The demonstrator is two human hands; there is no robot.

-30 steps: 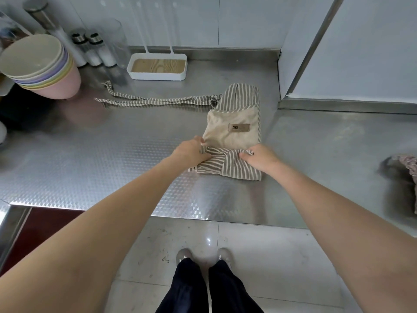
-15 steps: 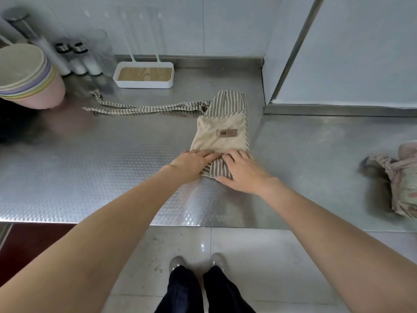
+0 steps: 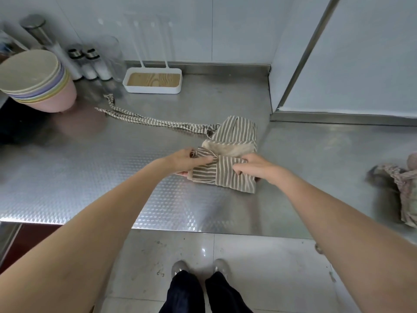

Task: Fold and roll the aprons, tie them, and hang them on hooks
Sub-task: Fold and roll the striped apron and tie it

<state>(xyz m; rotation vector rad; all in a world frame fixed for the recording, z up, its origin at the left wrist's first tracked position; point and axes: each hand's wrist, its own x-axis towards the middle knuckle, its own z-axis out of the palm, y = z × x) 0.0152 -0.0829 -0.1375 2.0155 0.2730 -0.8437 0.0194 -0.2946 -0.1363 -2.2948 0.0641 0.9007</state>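
Steel counter (image 3: 90,177), both hands (image 3: 182,160) (image 3: 257,166) gripping striped apron (image 3: 225,175)

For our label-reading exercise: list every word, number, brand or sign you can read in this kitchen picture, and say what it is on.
None can be read.
The striped apron shows no label now.
The shakers and the white tray show no legible print.

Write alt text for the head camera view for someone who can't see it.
Both hands, left hand and right hand, grip the near end of a striped apron being rolled on a steel counter. Its long ties trail left toward stacked bowls; a white tray sits by the wall, another crumpled cloth at right.
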